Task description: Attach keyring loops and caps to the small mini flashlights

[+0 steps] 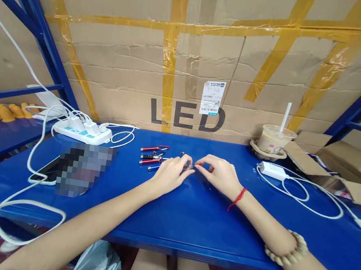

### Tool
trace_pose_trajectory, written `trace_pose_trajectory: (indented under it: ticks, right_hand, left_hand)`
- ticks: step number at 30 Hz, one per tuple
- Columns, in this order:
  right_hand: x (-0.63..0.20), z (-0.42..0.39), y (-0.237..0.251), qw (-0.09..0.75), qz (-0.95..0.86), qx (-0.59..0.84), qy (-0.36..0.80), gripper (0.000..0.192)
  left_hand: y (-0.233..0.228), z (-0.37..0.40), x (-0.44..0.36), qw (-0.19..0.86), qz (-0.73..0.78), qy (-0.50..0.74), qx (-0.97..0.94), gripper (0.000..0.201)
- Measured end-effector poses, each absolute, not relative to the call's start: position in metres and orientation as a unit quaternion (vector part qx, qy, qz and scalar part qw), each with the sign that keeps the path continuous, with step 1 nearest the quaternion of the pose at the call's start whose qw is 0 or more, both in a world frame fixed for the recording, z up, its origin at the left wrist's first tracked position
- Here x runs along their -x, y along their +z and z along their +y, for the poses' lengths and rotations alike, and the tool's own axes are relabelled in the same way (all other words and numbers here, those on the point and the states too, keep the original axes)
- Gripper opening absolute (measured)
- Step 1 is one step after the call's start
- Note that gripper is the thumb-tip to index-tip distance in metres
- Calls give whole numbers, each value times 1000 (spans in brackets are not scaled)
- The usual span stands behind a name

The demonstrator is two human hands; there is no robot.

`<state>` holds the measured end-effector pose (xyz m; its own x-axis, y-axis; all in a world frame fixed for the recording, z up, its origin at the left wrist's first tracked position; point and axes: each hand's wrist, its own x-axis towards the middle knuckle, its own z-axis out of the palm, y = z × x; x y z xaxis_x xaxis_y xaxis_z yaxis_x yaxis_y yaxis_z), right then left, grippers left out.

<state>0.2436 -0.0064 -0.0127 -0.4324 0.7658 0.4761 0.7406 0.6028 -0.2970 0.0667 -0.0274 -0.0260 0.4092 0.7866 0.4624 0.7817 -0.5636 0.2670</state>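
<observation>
Where the two hands meet near the middle of the blue desk (188, 214), the left hand (170, 174) and right hand (218, 174) pinch a tiny dark part (189, 167) between fingertips; it looks light, rigid, easily dropped; best gripped by its ends; small pen lights (153, 156) lie just left.

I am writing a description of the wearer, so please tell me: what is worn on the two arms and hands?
Both arms are bare, with no sleeves or gloves. The right arm carries a thin red string tied at the wrist and, farther up the forearm, a bracelet of pale round beads. The left arm and the fingers show no jewellery.
</observation>
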Motion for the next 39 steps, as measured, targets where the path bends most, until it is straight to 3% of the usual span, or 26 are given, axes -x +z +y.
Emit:
trace_pose_trajectory:
  ticks: [39]
  right_hand:
    - [-242, -5, -15, 263, -854, 450, 15, 9]
  left_hand:
    - [-25, -28, -65, 12, 460, 290, -839, 20]
